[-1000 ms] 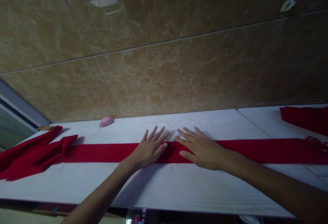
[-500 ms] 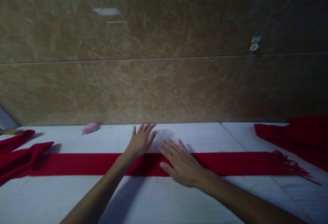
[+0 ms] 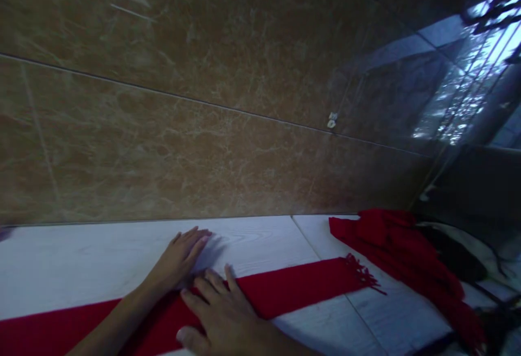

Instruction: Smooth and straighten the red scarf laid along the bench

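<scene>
A long red scarf (image 3: 293,288) with a fringed end lies flat across the pale wood-look floor (image 3: 252,239). Over its far edge reaches my left hand (image 3: 181,255), fingers loosely stretched out and holding nothing. My right hand (image 3: 223,312) is spread above the scarf, nearer to me, its fingers apart. Whether either palm presses on the cloth I cannot tell. Both forearms hide parts of the scarf, and its left end runs out of view.
A brown marbled tile wall (image 3: 203,144) rises behind the floor strip. At the right lies a bunched red cloth (image 3: 399,247) with dark items beside it. A small white fitting (image 3: 332,120) is on the wall. Bright barred light (image 3: 480,74) shows at upper right.
The view has turned to the right and tilted, bringing in the dark items and barred light. The pink object at left has nearly left the picture. Both hands stay outstretched over the scarf.
</scene>
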A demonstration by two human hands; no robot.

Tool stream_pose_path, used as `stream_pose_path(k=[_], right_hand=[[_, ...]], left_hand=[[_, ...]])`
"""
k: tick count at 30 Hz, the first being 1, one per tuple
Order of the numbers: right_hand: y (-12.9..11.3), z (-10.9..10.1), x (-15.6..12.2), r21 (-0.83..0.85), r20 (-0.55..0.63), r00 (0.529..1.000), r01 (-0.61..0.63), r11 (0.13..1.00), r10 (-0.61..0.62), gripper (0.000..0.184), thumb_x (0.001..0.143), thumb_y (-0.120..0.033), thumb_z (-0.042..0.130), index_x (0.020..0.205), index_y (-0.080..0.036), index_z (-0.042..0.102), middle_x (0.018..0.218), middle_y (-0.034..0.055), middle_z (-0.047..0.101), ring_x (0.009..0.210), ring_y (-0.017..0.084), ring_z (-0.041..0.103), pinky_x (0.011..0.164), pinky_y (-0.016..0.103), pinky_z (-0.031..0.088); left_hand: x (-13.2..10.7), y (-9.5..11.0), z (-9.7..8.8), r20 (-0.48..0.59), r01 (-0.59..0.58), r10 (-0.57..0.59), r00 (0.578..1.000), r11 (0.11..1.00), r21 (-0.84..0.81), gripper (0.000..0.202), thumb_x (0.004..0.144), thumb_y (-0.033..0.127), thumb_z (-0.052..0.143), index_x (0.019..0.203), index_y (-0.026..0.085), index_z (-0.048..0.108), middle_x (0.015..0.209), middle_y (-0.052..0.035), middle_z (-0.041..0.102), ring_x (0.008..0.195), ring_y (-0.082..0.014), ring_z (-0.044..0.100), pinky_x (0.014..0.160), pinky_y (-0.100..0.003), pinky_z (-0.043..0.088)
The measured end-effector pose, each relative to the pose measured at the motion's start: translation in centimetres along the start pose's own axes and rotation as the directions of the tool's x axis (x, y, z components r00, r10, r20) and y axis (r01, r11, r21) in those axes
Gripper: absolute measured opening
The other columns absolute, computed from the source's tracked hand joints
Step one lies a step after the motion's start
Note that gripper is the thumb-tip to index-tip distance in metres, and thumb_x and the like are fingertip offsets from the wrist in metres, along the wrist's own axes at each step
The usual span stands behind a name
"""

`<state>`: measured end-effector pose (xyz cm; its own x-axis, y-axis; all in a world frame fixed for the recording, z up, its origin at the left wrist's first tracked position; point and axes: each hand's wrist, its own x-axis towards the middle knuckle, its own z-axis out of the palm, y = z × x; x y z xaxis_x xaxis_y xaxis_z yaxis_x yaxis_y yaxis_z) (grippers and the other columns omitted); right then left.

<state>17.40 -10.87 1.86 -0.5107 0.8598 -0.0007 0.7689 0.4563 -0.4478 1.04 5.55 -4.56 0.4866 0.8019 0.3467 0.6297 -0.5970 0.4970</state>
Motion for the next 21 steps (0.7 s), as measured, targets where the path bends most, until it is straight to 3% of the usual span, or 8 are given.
stream_pose_path(k=[5,10,16,21], right_hand=[[0.1,-1.8,-0.9,0.068,-0.066,0.997,-0.035,0.997,0.040,0.070,0.103,-0.063,0.030,0.160,-0.023,0.024,0.167,0.0081,0.012,0.155,0.023,0.002,0.124,0.057,-0.002],[1.4,-0.9,-1.5,0.040,-0.009,0.997,-0.077,0.996,0.077,0.069,0.101,-0.065,0.036,0.157,-0.025,0.033,0.166,0.0082,0.021,0.155,0.026,0.010,0.123,0.058,-0.005],[1.3,-2.4,-1.1,-0.096,-0.061,0.996,-0.072,0.993,0.066,0.067,0.104,-0.061,0.028,0.161,-0.025,0.021,0.168,0.0054,0.009,0.155,0.026,0.000,0.123,0.061,-0.002],[2.9,-0.2,-1.4,-0.125,0.011,0.995,-0.100,0.987,0.102,0.067,0.103,-0.063,0.029,0.159,-0.027,0.029,0.167,0.0049,0.018,0.155,0.028,0.009,0.123,0.063,0.001]], left_hand=[[0.7,0.2,-0.6,-0.108,0.022,-0.043,0.993,0.982,-0.190,0.054,0.089,0.059,0.035,0.101,0.024,0.073,0.109,-0.0072,0.076,0.104,-0.0272,0.068,0.099,-0.038,0.051],[0.6,1.8,-1.1,-0.036,0.099,-0.103,0.994,0.990,-0.099,0.045,0.085,0.060,0.035,0.073,0.025,0.060,0.075,-0.0042,0.070,0.072,-0.0242,0.065,0.070,-0.032,0.048],[0.1,2.7,-1.3,0.115,0.114,-0.119,0.986,0.992,0.047,0.043,0.091,0.052,0.035,0.068,0.024,0.059,0.069,-0.0034,0.069,0.066,-0.0216,0.063,0.062,-0.029,0.039],[0.0,3.5,-1.6,0.139,0.094,-0.122,0.983,0.977,0.189,0.042,0.097,0.042,0.036,0.075,0.022,0.066,0.078,-0.0058,0.073,0.075,-0.0205,0.067,0.066,-0.027,0.040]])
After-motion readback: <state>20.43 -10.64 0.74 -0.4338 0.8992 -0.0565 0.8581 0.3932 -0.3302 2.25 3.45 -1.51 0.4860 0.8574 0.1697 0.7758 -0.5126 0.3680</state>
